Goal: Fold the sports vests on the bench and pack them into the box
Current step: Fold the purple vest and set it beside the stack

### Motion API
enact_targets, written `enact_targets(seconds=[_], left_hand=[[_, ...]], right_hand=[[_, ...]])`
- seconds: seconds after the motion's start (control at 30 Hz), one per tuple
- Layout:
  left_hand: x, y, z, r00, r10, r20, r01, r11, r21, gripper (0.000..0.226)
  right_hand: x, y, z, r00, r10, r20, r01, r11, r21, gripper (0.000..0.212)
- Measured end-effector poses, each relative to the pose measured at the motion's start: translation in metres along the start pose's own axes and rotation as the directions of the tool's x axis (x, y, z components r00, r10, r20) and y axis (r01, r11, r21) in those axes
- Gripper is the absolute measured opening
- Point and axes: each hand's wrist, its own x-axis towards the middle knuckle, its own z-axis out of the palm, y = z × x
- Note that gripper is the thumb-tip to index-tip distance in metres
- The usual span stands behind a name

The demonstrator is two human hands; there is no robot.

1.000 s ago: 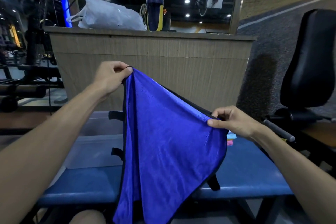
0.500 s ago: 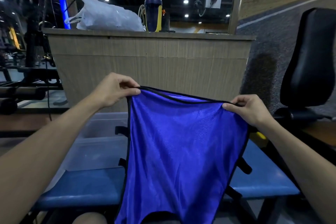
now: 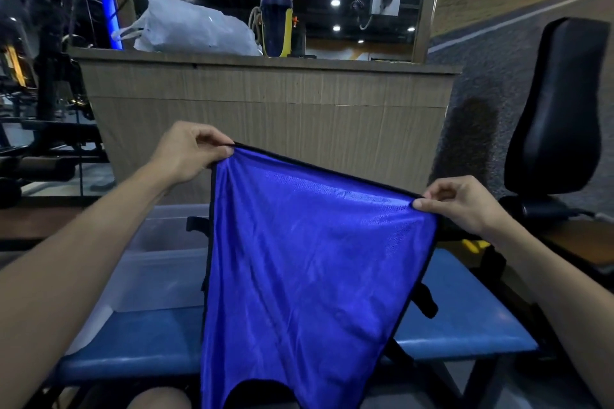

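Gym machines and a wooden partition stand behind the blue counter (image 3: 465,325). Both hands pinch a blue vest's (image 3: 309,259) hem corners, left hand (image 3: 189,153) higher than right hand (image 3: 461,202); it hangs lengthwise downward, the clear box (image 3: 159,262) behind-left.

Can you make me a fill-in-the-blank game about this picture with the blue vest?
1. The vest held up by both hands is the colour ____.
2. The left hand is held ____ than the right hand.
3. The clear plastic box sits on the blue ____.
4. On the wooden counter, the white bag lies to the ____ of the bottle.

Missing words: blue; higher; bench; left
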Motion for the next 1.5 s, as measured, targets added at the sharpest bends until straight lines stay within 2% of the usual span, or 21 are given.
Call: enact_targets(seconds=[0.1,0.2,0.23,0.33,0.43,0.53,0.57,0.6,0.67,0.73,0.8,0.87,0.9,0.97,1.0,1.03,1.07,1.13,1.23,1.4,1.5], left_hand=[[-0.002,0.007,-0.013,0.985,-0.045,0.168,0.073,0.983,-0.168,0.013],[-0.005,0.01,-0.029,0.937,-0.049,0.345,0.114,0.978,-0.172,0.062],[-0.006,0.012,-0.031,0.926,-0.052,0.374,0.112,0.984,-0.141,0.059],[-0.007,0.017,-0.028,0.926,-0.068,0.372,0.082,0.996,-0.024,0.023],[-0.01,0.015,-0.018,0.956,-0.056,0.288,0.027,0.994,0.106,0.013],[-0.012,0.015,-0.015,0.976,-0.06,0.211,0.043,0.995,0.085,0.01],[-0.013,0.016,-0.018,0.968,-0.094,0.231,0.093,0.996,0.016,0.012],[-0.015,0.016,-0.023,0.953,-0.114,0.28,0.138,0.988,-0.066,0.027],[-0.017,0.013,-0.037,0.896,-0.124,0.427,0.228,0.952,-0.203,0.062],[-0.022,0.014,-0.046,0.856,-0.032,0.516,0.238,0.91,-0.339,0.064],[-0.024,0.018,-0.046,0.841,0.033,0.54,0.243,0.869,-0.432,0.057],[-0.017,0.016,-0.038,0.849,-0.042,0.527,0.29,0.87,-0.398,0.058],[-0.01,0.011,-0.032,0.861,-0.138,0.49,0.332,0.882,-0.335,0.057],[-0.004,0.01,-0.014,0.874,-0.346,0.34,0.411,0.901,-0.138,0.029],[-0.005,0.012,-0.004,0.882,-0.403,0.243,0.422,0.906,-0.031,0.011],[-0.007,0.018,0.008,0.894,-0.415,0.171,0.412,0.91,0.053,0.002],[-0.011,0.027,0.023,0.905,-0.4,0.145,0.388,0.916,0.104,0.003],[-0.026,0.055,0.06,0.917,-0.324,0.231,0.318,0.946,0.062,0.004],[-0.044,0.089,0.108,0.898,-0.24,0.369,0.297,0.949,-0.105,0.005],[-0.042,0.092,0.129,0.909,-0.264,0.322,0.342,0.915,-0.216,0.007],[-0.045,0.091,0.13,0.912,-0.261,0.318,0.342,0.909,-0.237,0.013]], right_hand=[[-0.001,-0.003,-0.009,0.999,-0.01,-0.045,0.011,1.0,0.022,0.02],[-0.003,-0.008,-0.021,0.997,-0.033,-0.064,0.037,0.998,0.058,0.02],[-0.003,-0.009,-0.023,0.997,-0.037,-0.061,0.039,0.999,0.026,0.022],[0.001,-0.007,-0.025,0.998,-0.033,-0.062,0.022,0.985,-0.172,0.019],[0.003,-0.006,-0.02,0.995,-0.023,-0.094,-0.007,0.953,-0.303,0.012],[0.003,-0.013,-0.018,0.997,-0.018,-0.08,-0.009,0.943,-0.332,0.011],[0.001,-0.017,-0.019,0.998,-0.004,-0.064,-0.013,0.962,-0.274,0.014],[-0.003,-0.021,-0.021,0.999,0.023,-0.037,-0.028,0.989,-0.145,0.021],[-0.011,-0.026,-0.029,0.993,0.099,0.058,-0.11,0.968,0.225,0.036],[-0.014,-0.026,-0.037,0.983,0.093,0.157,-0.156,0.874,0.46,0.045],[-0.012,-0.025,-0.04,0.978,0.073,0.196,-0.17,0.821,0.545,0.043],[-0.007,-0.025,-0.036,0.975,0.119,0.187,-0.206,0.799,0.564,0.024],[-0.005,-0.024,-0.031,0.971,0.169,0.169,-0.236,0.794,0.56,0.018],[-0.001,-0.022,-0.018,0.949,0.28,0.148,-0.316,0.801,0.508,0.015],[0.001,-0.023,-0.01,0.934,0.329,0.139,-0.356,0.812,0.464,0.015],[0.003,-0.025,0.0,0.917,0.378,0.125,-0.394,0.814,0.427,0.016],[0.004,-0.032,0.011,0.904,0.411,0.122,-0.423,0.807,0.412,0.017],[0.008,-0.055,0.04,0.906,0.396,0.15,-0.421,0.809,0.411,0.015],[0.011,-0.101,0.086,0.937,0.288,0.199,-0.345,0.857,0.383,0.013],[0.01,-0.125,0.1,0.939,0.326,0.106,-0.34,0.848,0.407,0.018],[0.007,-0.129,0.1,0.936,0.335,0.106,-0.351,0.873,0.339,0.014]])
